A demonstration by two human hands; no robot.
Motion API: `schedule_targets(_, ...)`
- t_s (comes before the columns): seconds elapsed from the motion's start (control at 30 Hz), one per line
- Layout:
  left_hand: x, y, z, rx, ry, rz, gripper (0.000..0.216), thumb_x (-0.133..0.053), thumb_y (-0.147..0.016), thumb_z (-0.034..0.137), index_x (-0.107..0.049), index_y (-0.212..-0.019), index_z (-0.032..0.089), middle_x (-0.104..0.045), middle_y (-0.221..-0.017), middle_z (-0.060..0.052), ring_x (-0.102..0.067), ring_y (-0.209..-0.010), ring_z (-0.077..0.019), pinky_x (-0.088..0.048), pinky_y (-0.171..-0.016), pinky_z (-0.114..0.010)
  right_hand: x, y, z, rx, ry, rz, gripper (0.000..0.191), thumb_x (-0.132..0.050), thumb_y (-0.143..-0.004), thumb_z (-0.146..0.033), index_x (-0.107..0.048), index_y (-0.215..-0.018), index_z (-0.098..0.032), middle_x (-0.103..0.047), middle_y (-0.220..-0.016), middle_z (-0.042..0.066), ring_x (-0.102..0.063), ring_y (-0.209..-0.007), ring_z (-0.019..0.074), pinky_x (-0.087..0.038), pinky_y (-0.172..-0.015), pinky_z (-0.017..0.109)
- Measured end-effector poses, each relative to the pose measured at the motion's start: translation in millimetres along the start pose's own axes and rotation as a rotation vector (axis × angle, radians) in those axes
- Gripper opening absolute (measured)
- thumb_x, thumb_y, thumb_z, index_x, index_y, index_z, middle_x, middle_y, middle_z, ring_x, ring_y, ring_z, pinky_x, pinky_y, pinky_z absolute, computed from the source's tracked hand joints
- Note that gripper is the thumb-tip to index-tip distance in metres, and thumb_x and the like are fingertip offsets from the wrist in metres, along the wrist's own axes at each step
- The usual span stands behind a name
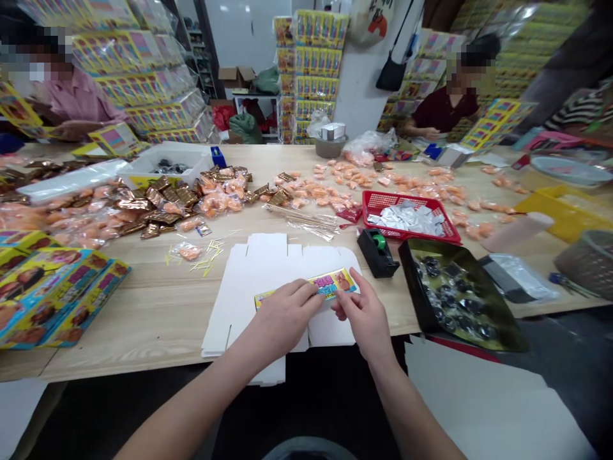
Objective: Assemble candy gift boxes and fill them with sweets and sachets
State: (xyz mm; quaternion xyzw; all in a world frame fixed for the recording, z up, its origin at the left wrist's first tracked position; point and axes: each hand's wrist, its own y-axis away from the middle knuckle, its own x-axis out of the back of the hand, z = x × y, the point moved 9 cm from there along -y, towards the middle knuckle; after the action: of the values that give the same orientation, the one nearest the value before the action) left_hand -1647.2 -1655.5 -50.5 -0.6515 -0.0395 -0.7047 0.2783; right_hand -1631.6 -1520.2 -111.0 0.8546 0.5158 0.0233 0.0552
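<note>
A narrow yellow printed carton (330, 284) with colourful lettering lies over a stack of flattened white cardboard blanks (268, 262) at the table's front edge. My left hand (285, 313) is laid palm down across the carton's middle, fingers closed over it and hiding much of it. At its right end, my right hand (366, 316) grips the carton between thumb and index finger, the other fingers curled. Just beyond my right hand stands a black tape dispenser (378, 252) with green tape. Left of the blanks lie a small clear packet (186, 251) and scattered yellow twist ties (211, 259).
Printed boxes (52, 287) stand at the left. Orange and brown packets (163, 201) cover the back. A red basket (412, 214) of white sachets and a dark tray (454, 294) of black wrapped pieces sit right. Two people (81, 102) (445, 108) work across the table.
</note>
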Motion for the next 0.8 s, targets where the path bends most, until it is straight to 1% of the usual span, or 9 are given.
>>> schedule_targets(0.1,-2.2,1.2,0.3,-0.001,-0.006,-0.005,0.028,-0.039,-0.096,0.012,-0.055,-0.118,0.016,-0.060,-0.115,-0.009,-0.052,-0.112,-0.0241,-0.048,-0.096,-0.039,2.5,-2.3,-1.3,0.019,0.124,0.065,0.093,-0.072,-0.074,-0.051,-0.032,-0.149,-0.014,-0.064,-0.057,-0.004,-0.058,-0.056,0.0158,-0.047,-0.056,0.028)
schedule_targets(0.17,-3.0,0.5,-1.7,0.026,-0.011,-0.012,0.032,-0.039,-0.096,0.013,-0.051,-0.125,0.016,-0.059,-0.115,-0.009,-0.052,-0.109,-0.0244,-0.048,-0.095,-0.040,5.1,-3.5,-0.4,0.032,0.158,0.095,0.093,-0.072,-0.073,-0.051,-0.031,-0.148,-0.014,-0.064,-0.056,-0.004,-0.060,-0.055,0.0167,-0.049,-0.057,0.029)
schedule_targets(0.27,-2.1,-2.0,-5.1,0.057,-0.018,-0.027,0.048,-0.041,-0.094,0.013,-0.039,-0.141,0.022,-0.057,-0.116,-0.009,-0.052,-0.103,-0.0241,-0.048,-0.092,-0.040,3.3,-4.2,8.9,0.011,0.043,0.032,0.099,-0.074,-0.073,-0.052,-0.026,-0.150,-0.012,-0.066,-0.059,-0.003,-0.062,-0.058,0.0178,-0.051,-0.061,0.032)
schedule_targets(0.33,-1.6,-4.5,-6.4,0.059,-0.004,-0.049,0.056,-0.043,-0.092,0.012,-0.035,-0.145,0.029,-0.056,-0.114,-0.008,-0.051,-0.100,-0.0237,-0.048,-0.091,-0.040,1.5,-3.2,14.0,0.002,-0.029,-0.030,0.099,-0.074,-0.074,-0.050,-0.023,-0.151,-0.012,-0.067,-0.062,-0.002,-0.063,-0.062,0.0176,-0.052,-0.067,0.033)
schedule_targets(0.43,-0.5,-8.0,-11.7,0.098,0.048,-0.072,0.055,-0.045,-0.088,0.012,-0.043,-0.141,0.029,-0.054,-0.113,-0.009,-0.050,-0.100,-0.0243,-0.047,-0.092,-0.041,2.3,-1.8,12.7,0.033,-0.029,-0.057,0.094,-0.071,-0.077,-0.046,-0.021,-0.151,-0.015,-0.068,-0.064,-0.003,-0.064,-0.066,0.0177,-0.052,-0.074,0.035)
schedule_targets(0.53,3.4,-10.5,-19.2,0.154,0.098,-0.056,0.050,-0.044,-0.087,0.013,-0.049,-0.136,0.024,-0.049,-0.132,-0.012,-0.047,-0.115,-0.0265,-0.042,-0.100,-0.044,3.1,-2.7,6.9,0.074,0.058,-0.024,0.088,-0.069,-0.079,-0.044,-0.025,-0.150,-0.018,-0.069,-0.067,-0.003,-0.066,-0.071,0.0203,-0.052,-0.078,0.038)
schedule_targets(0.6,4.1,-12.7,-21.5,0.165,0.142,-0.061,0.048,-0.040,-0.089,0.013,-0.052,-0.135,0.024,-0.048,-0.141,-0.009,-0.045,-0.121,-0.0253,-0.039,-0.104,-0.044,4.3,-3.5,5.3,0.108,0.139,0.022,0.083,-0.068,-0.079,-0.044,-0.029,-0.149,-0.021,-0.069,-0.069,-0.003,-0.067,-0.073,0.0212,-0.051,-0.081,0.039)
schedule_targets(0.7,3.2,-18.9,-23.4,0.208,0.197,-0.058,0.040,-0.036,-0.095,0.016,-0.058,-0.127,0.023,-0.056,-0.134,-0.006,-0.047,-0.119,-0.0222,-0.039,-0.104,-0.041,12.4,-3.5,12.7,0.166,0.268,0.106,0.081,-0.067,-0.080,-0.045,-0.030,-0.149,-0.024,-0.062,-0.062,-0.006,-0.063,-0.066,0.0192,-0.049,-0.077,0.035)
schedule_targets(0.8,-0.7,-27.4,-28.3,0.352,0.138,-0.015,0.026,-0.045,-0.097,0.035,-0.062,-0.110,0.020,-0.062,-0.116,-0.007,-0.051,-0.108,-0.0247,-0.044,-0.094,-0.042,33.3,-10.3,33.7,0.163,0.362,0.125,0.088,-0.068,-0.078,-0.048,-0.025,-0.150,-0.021,-0.053,-0.058,-0.009,-0.054,-0.058,0.0170,-0.046,-0.068,0.031)
